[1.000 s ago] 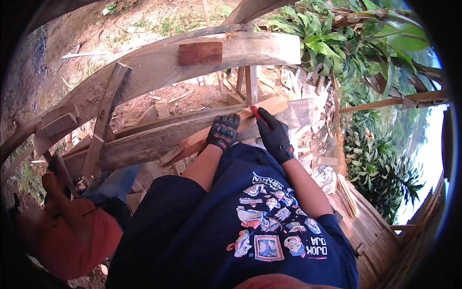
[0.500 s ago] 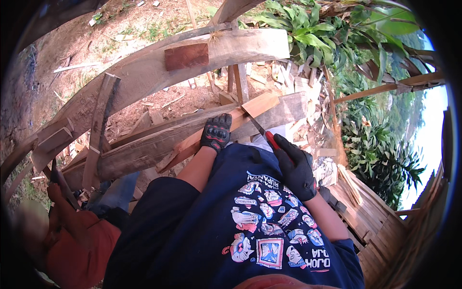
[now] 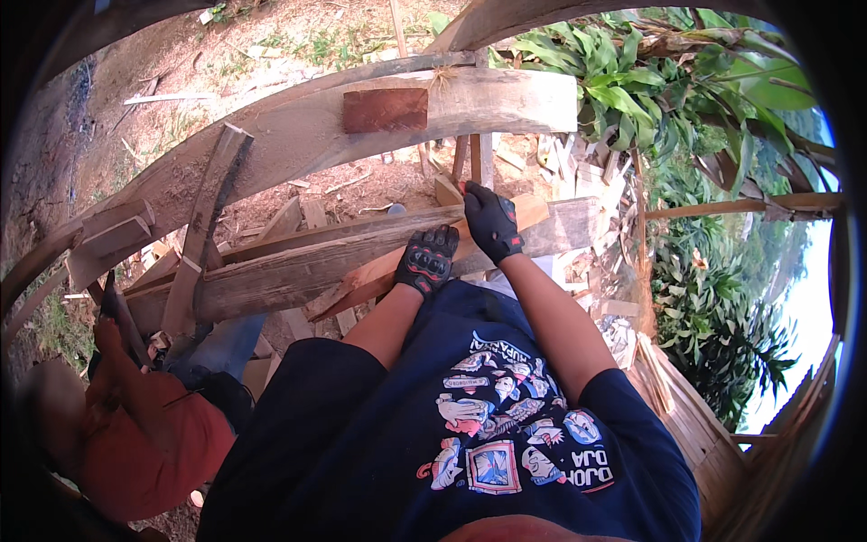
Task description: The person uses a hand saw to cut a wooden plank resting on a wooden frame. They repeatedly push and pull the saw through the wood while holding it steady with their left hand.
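My left hand [image 3: 426, 257], in a black glove with hard knuckle guards, grips a rough light-brown wooden board [image 3: 359, 282] and presses it onto a thick weathered beam [image 3: 271, 285]. The board's paler end [image 3: 531, 211] shows beyond my right hand [image 3: 493, 224]. That hand, also in a black glove, is closed on a saw; only a red bit of its handle [image 3: 464, 188] shows at the fingers. The blade is hidden in this frame, though it crossed the board earlier. Both hands are close together over the board.
A wide plank [image 3: 271, 144] runs across beyond the beam, bearing a reddish-brown block [image 3: 386, 110]. An upright slat [image 3: 206, 226] leans across both at left. A person in a red shirt [image 3: 158, 443] is at lower left. Wood scraps [image 3: 587, 176] and green plants [image 3: 713, 307] lie right.
My right hand has pushed forward and away from my body, carrying the saw across the board. My left hand stays on the board. The whole view has shifted slightly.
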### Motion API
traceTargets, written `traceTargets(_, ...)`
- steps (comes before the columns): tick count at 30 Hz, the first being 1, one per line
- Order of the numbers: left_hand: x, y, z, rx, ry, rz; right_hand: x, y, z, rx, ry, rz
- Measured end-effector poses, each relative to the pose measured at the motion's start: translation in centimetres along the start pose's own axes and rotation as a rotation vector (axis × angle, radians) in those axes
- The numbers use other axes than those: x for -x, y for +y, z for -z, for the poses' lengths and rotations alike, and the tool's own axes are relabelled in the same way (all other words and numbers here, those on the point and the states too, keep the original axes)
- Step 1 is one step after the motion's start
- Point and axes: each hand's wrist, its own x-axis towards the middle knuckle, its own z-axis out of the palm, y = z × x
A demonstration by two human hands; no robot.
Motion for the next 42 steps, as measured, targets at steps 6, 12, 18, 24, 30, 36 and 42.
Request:
traceTargets(6,-0.7,-0.3,1.5,-0.014,-0.071,-0.002,-7.9,4.8,-5.5,0.130,-0.095,-0.065)
traceTargets(12,0.1,0.1,-0.8,-0.016,-0.015,0.008,0.2,-1.6,4.3,-0.209,-0.256,-0.285)
traceTargets(18,0.0,0.0,-0.5,0.042,-0.002,0.012,10.9,-1.2,9.1,-0.139,-0.010,-0.014)
traceTargets(24,-0.2,0.1,-0.3,0.007,0.022,0.011,19.8,-5.5,15.6,-0.275,-0.079,-0.313)
traceTargets(30,-0.3,0.2,0.1,0.000,-0.047,0.022,27.2,-8.5,21.1,-0.107,-0.046,-0.221)
traceTargets(36,0.0,0.0,0.0,0.002,-0.007,0.000,23.6,-5.4,17.2,-0.157,-0.025,-0.105)
traceTargets(42,0.0,-0.1,-0.9,-0.004,0.051,-0.009,13.0,-2.4,9.1,-0.087,0.024,0.004)
